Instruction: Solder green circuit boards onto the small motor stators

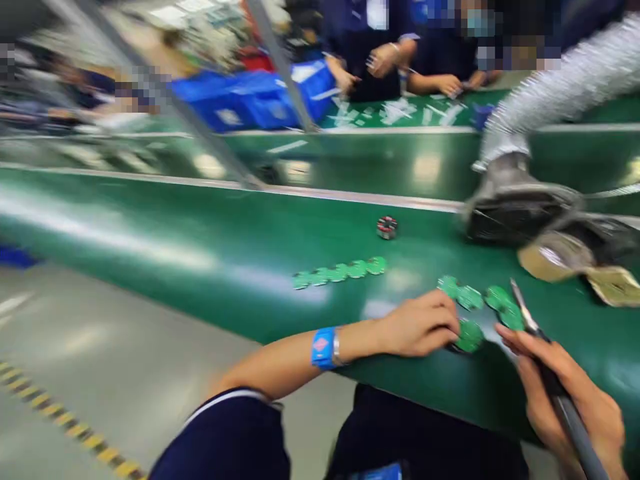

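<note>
My left hand (pixel 420 325) is closed at the left edge of a small round green circuit board (pixel 470 335), its fingertips pinching there. In my right hand (pixel 570 387) is a soldering iron (pixel 563 400), gripped along its dark handle. The iron's metal tip (pixel 519 297) points up and away, beside a pair of round boards (pixel 503 307) on the green work surface. Two more green boards (pixel 469 298) lie just beyond my left fingers. Further left, several such boards form a slanting row (pixel 338 273).
A silvery flexible duct (pixel 555 87) ends in a dark hood (pixel 520 207) at right, near tape rolls (pixel 555 257). A small round red-and-dark part (pixel 387 227) sits mid-bench. Blue bins (pixel 250 100) and co-workers' hands (pixel 385 60) are across the line. A metal post (pixel 165 93) slants at left.
</note>
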Action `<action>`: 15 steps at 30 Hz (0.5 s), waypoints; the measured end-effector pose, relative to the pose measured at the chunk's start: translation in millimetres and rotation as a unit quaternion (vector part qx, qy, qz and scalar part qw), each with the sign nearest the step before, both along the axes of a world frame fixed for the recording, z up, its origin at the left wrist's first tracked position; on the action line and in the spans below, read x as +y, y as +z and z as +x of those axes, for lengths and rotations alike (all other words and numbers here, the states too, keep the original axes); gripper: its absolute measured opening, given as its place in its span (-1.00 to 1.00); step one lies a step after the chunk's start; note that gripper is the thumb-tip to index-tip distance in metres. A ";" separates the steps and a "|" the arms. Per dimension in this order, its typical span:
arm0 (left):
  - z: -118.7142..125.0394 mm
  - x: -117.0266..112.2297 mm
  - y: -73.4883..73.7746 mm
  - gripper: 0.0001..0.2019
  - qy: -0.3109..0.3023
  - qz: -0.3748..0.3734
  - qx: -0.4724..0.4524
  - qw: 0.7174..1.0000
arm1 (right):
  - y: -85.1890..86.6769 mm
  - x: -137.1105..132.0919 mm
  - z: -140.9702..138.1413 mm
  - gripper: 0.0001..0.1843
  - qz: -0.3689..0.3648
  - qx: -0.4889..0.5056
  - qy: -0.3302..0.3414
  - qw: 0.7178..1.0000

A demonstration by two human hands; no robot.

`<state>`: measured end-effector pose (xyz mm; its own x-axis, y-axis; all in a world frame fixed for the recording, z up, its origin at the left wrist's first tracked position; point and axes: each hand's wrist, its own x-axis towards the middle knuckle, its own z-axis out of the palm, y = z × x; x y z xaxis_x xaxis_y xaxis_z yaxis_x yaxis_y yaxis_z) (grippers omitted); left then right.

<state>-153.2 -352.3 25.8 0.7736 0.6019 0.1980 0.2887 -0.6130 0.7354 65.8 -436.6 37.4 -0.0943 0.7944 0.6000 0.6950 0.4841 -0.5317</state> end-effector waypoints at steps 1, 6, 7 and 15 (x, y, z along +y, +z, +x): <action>-0.9 1.9 -2.2 -0.89 0.003 -0.011 -0.017 1.000 | 1.5 -8.6 6.2 -0.59 -0.016 0.011 -0.004 1.000; -2.8 3.5 -7.4 -0.88 -0.013 -0.028 -0.050 0.998 | 27.2 -31.6 17.9 -0.52 -0.041 0.020 0.035 0.998; -2.6 2.6 -6.9 -0.88 -0.014 -0.021 -0.052 0.998 | 31.7 -34.7 17.2 -0.55 -0.060 0.008 0.042 0.997; -1.9 1.8 -5.9 -0.90 -0.012 -0.012 -0.027 0.999 | 32.6 -34.8 2.6 -0.65 -0.058 -0.043 0.088 0.993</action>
